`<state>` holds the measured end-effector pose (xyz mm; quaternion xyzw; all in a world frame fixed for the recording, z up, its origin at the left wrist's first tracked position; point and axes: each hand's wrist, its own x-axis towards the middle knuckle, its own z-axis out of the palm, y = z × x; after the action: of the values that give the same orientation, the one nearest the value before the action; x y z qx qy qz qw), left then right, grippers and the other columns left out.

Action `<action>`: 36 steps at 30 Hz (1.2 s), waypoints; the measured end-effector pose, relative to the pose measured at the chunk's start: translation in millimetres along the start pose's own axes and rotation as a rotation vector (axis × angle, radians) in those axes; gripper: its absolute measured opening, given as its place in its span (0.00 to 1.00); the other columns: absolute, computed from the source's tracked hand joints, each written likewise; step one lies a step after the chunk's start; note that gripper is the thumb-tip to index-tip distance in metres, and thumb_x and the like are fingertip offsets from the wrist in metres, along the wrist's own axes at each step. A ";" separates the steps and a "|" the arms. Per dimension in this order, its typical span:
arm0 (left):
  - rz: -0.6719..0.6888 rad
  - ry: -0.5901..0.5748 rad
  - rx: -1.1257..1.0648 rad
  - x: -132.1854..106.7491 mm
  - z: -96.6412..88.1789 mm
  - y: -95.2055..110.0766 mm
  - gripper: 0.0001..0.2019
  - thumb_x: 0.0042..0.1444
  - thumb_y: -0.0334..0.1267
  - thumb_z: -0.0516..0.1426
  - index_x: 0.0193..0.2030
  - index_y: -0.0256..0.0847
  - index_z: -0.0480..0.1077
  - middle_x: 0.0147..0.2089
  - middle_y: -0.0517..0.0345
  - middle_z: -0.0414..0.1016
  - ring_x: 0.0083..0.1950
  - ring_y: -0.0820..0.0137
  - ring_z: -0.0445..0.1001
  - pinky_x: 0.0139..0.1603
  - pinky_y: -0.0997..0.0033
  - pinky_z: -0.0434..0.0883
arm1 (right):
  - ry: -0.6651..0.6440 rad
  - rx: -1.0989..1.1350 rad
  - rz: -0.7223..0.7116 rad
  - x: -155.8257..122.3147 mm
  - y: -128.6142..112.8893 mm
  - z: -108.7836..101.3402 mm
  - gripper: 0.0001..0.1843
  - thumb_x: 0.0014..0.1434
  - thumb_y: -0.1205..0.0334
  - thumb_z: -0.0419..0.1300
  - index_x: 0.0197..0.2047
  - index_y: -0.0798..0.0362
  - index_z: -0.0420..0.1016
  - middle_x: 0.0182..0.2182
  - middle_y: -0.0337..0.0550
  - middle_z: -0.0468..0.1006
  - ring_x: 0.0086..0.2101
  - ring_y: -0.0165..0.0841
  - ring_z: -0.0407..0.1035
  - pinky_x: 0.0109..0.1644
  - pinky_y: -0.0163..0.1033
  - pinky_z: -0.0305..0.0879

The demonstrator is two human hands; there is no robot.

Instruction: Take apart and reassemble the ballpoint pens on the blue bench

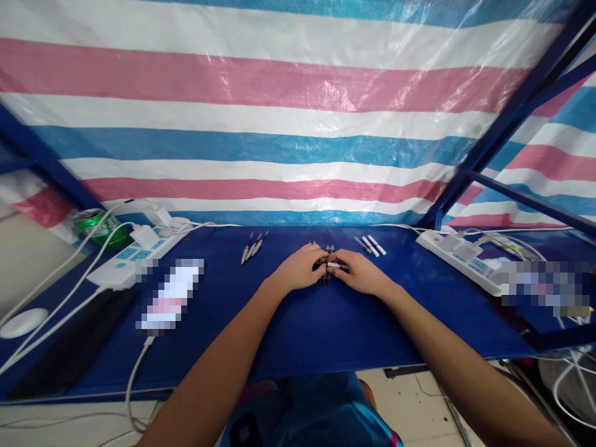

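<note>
Near the middle of the blue table, both hands meet over a small group of dark pens, which they partly cover. My right hand is closed, its thumb and fingers pinching a pen with a white barrel and dark ends. Opposite it, my left hand is closed too, fingertips around the pen's dark left end; the exact grip is partly hidden. Slim pen parts with grey grips lie to the left of the hands. To the right are white pen barrels beside a thin dark-tipped piece.
On the left stand a white power strip, a green can and a phone on a charging cable. Another power strip with plugs sits at right. Blue metal posts and a striped plastic sheet enclose the table.
</note>
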<state>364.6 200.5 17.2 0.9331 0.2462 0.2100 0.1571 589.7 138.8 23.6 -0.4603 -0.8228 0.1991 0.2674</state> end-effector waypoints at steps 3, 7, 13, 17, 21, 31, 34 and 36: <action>0.000 -0.001 0.005 0.5 0.7 -0.8 0.11 0.69 0.37 0.54 0.52 0.44 0.76 0.47 0.51 0.75 0.53 0.58 0.72 0.64 0.52 0.68 | 0.001 -0.002 -0.005 -0.3 0.2 0.1 0.09 0.69 0.63 0.61 0.51 0.50 0.78 0.43 0.47 0.82 0.42 0.40 0.75 0.48 0.43 0.69; 0.000 -0.007 0.009 0.8 0.5 -0.8 0.10 0.69 0.36 0.54 0.52 0.44 0.75 0.47 0.51 0.75 0.53 0.58 0.73 0.64 0.52 0.68 | 0.002 -0.004 -0.006 -0.4 0.1 0.4 0.09 0.69 0.63 0.62 0.52 0.50 0.78 0.43 0.46 0.82 0.41 0.40 0.75 0.48 0.43 0.69; 0.004 -0.008 0.007 0.5 -0.4 0.6 0.10 0.69 0.37 0.54 0.52 0.44 0.75 0.47 0.51 0.75 0.52 0.58 0.72 0.62 0.54 0.69 | 0.004 -0.004 -0.004 -0.4 -0.7 0.3 0.09 0.70 0.62 0.61 0.51 0.50 0.78 0.43 0.46 0.82 0.41 0.39 0.75 0.47 0.43 0.68; 0.002 -0.002 0.004 0.3 0.0 0.5 0.11 0.70 0.37 0.54 0.52 0.44 0.76 0.46 0.51 0.74 0.53 0.58 0.72 0.63 0.53 0.68 | -0.002 0.003 0.009 -0.3 -0.7 0.1 0.08 0.70 0.60 0.61 0.51 0.50 0.78 0.43 0.47 0.82 0.41 0.40 0.75 0.46 0.43 0.68; 0.005 -0.004 -0.006 0.7 -0.1 0.9 0.11 0.70 0.37 0.54 0.52 0.44 0.76 0.46 0.51 0.75 0.52 0.58 0.72 0.62 0.53 0.68 | 0.000 0.002 0.011 -0.6 0.1 0.4 0.10 0.70 0.59 0.61 0.52 0.50 0.78 0.44 0.47 0.82 0.42 0.40 0.75 0.49 0.44 0.69; -0.007 -0.008 0.003 0.8 -1.4 3.5 0.10 0.70 0.38 0.53 0.50 0.43 0.75 0.46 0.51 0.75 0.53 0.59 0.72 0.64 0.54 0.68 | -0.016 -0.006 0.003 -1.9 2.1 0.6 0.11 0.70 0.59 0.61 0.54 0.49 0.77 0.46 0.48 0.82 0.43 0.41 0.76 0.51 0.46 0.71; -0.010 -0.016 0.008 0.8 -2.2 4.1 0.10 0.70 0.38 0.53 0.50 0.42 0.75 0.46 0.51 0.75 0.53 0.58 0.72 0.63 0.55 0.69 | -0.015 -0.009 -0.001 -2.5 1.7 0.4 0.12 0.70 0.59 0.61 0.55 0.49 0.77 0.46 0.48 0.82 0.43 0.42 0.75 0.50 0.46 0.70; -0.009 -0.020 0.009 0.8 -2.3 4.1 0.10 0.70 0.38 0.53 0.51 0.42 0.75 0.46 0.51 0.75 0.52 0.58 0.73 0.63 0.55 0.69 | -0.018 -0.014 0.000 -2.7 1.3 0.3 0.12 0.70 0.59 0.61 0.55 0.49 0.77 0.46 0.48 0.82 0.43 0.42 0.75 0.50 0.46 0.70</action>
<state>365.7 197.9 21.0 0.9348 0.2496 0.1988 0.1561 591.5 137.1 21.9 -0.4602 -0.8267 0.1975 0.2566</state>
